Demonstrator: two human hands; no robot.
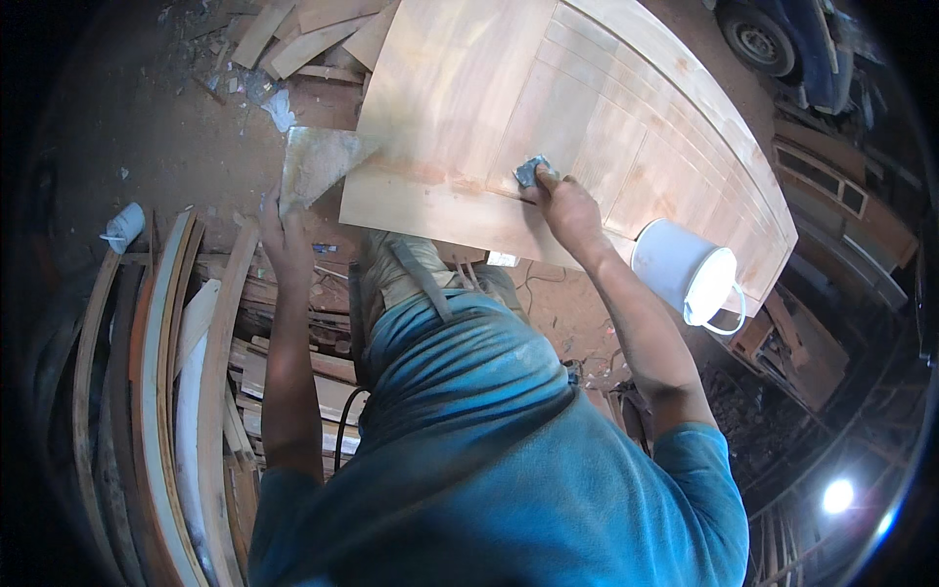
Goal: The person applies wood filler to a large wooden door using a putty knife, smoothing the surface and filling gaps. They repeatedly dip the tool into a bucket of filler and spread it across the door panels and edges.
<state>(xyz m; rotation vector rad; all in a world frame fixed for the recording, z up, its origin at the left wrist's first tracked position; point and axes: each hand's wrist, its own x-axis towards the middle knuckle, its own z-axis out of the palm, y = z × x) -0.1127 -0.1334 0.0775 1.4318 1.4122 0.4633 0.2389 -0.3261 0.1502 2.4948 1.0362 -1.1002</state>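
Note:
A large light wooden panel point(455, 110), with straight grooves and a curved far edge, lies in front of me. My right hand point(565, 202) grips a small grey pad point(533, 170), possibly folded sandpaper, pressed on the panel's surface. Off the panel's left edge, my left hand point(285, 231) holds a thin, worn sheet point(319, 165) with a slanted edge by its lower corner; its material is unclear. A white plastic bucket point(664, 257) with a handle is at the panel's near right edge, beside my right forearm.
Long wooden boards point(220, 352) are stacked at the left, with a small white bucket point(125, 226) near their ends. Wood offcuts point(315, 44) lie on the ground beyond. A vehicle wheel point(755, 40) shows at the upper right, above more wooden frames point(836, 176).

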